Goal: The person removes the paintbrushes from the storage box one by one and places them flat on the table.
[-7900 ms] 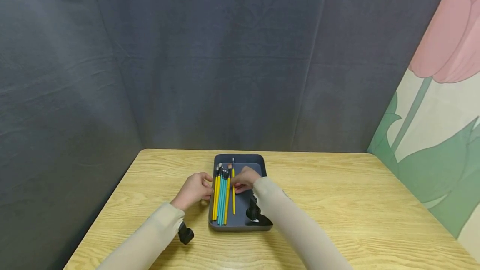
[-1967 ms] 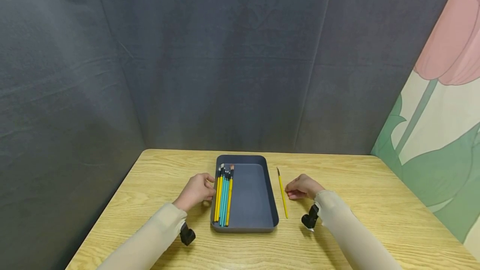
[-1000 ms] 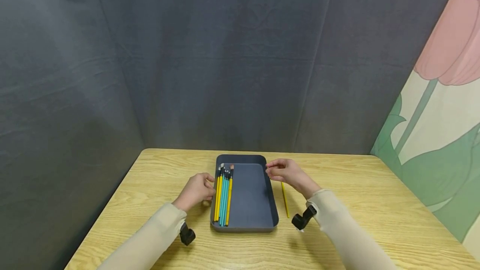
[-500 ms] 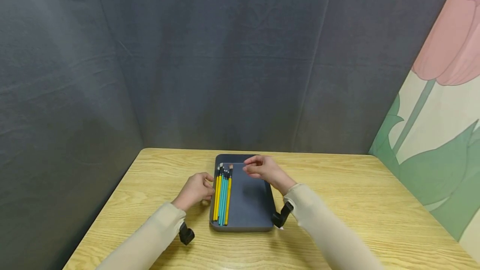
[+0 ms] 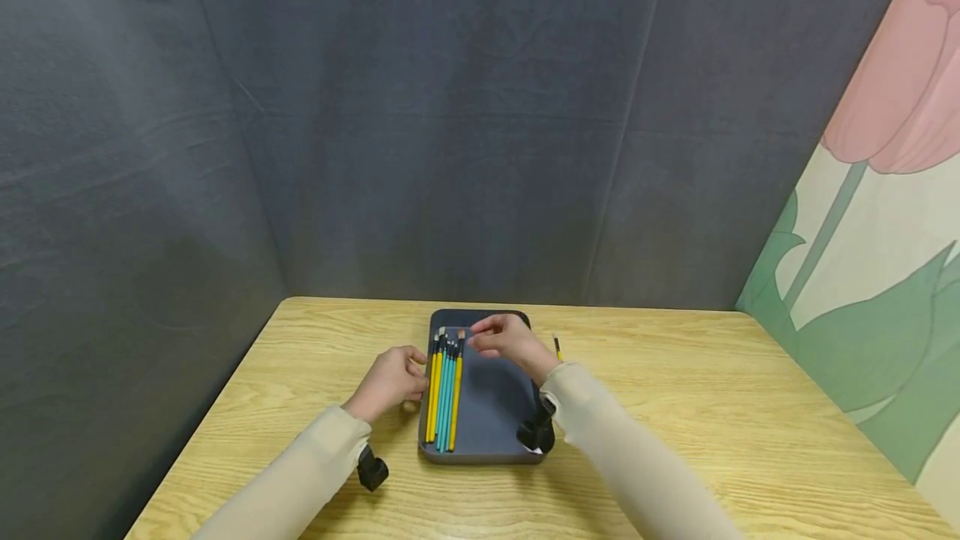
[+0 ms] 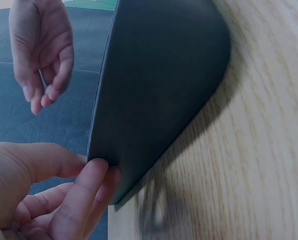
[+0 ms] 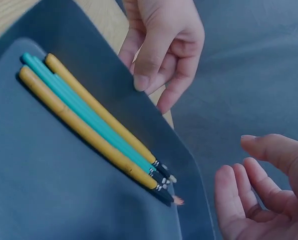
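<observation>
My left hand [image 5: 390, 383] grips the left wall of a dark grey tray [image 5: 491, 407]; in the left wrist view, its fingertips [image 6: 93, 172] press the tray's outer side. Along the tray's left side lies a row of paintbrushes [image 7: 99, 125] with yellow and teal handles, bristles toward the far end. Over the far part of the tray hovers my right hand [image 5: 512, 342], its fingers loosely bent and holding nothing, just right of a yellow brush [image 5: 457, 394] with pinkish bristles. A lone yellow paintbrush [image 5: 557, 346] lies on the table right of the tray, mostly hidden by my right forearm.
The wooden table [image 5: 712, 407] extends on both sides of the tray. Behind it hangs a dark grey curtain [image 5: 450, 148], which also covers the left side. A wall with a painted tulip [image 5: 892, 82] stands at the right.
The lone yellow paintbrush has gone from the tray to the table on its right. My right hand let go of it and moved back left over the tray. My left hand stayed put.
</observation>
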A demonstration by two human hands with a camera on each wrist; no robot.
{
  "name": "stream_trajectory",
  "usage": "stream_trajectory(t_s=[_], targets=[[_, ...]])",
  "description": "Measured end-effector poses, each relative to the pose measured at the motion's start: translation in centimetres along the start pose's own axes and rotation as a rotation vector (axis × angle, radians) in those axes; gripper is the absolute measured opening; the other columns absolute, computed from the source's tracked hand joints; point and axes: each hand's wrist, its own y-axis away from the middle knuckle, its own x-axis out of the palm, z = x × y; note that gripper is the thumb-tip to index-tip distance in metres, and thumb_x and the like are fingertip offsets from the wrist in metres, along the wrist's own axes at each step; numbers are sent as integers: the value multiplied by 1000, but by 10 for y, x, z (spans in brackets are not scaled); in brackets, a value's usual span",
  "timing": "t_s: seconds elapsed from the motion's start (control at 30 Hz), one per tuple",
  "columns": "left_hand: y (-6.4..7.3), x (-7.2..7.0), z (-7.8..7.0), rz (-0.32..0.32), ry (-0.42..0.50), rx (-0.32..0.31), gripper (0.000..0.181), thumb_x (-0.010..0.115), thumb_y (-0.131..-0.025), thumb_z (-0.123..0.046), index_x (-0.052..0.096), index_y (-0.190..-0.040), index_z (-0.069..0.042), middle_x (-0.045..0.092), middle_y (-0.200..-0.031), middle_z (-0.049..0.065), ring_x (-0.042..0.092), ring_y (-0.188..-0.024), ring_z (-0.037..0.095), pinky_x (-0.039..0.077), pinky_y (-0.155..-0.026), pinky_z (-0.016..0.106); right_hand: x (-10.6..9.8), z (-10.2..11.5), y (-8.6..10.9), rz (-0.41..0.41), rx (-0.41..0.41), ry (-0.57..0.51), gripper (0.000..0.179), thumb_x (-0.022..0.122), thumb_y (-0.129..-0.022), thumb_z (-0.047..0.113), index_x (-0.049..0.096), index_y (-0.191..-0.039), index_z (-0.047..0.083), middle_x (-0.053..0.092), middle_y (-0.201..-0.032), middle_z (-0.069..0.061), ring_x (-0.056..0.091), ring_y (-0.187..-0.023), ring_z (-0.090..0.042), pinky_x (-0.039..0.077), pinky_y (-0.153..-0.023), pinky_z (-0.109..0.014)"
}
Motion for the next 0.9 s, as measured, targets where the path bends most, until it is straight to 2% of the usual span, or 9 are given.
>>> stream_trajectory(t_s=[0.27,0.5,0.9], targets=[[0,1,0,-3,6,-13,36,64,-79,6,60,-115,6,64,-82,11,65,-66,16,61,-62,28,8,-11,-11,-9,22,10,30,64,-89,3,60,-116,-9,68,-100,-15,63,-105,-38,56,-91,-44],[0,1,0,2,12,-9,36,64,-79,7,60,-114,7,64,-82,11,66,-66,17,61,-62,29,16,-19,-18,-32,77,1,26,66,-88,2,62,-111,-8,68,-101,-15,66,-101,-32,59,-85,-37],[0,1,0,7,13,-1,36,65,-78,5,61,-114,6,63,-82,11,66,-66,16,61,-62,28,22,-26,-22,-41,83,2,23,69,-85,0,63,-107,-7,65,-99,-13,65,-83,-17,60,-82,-35]])
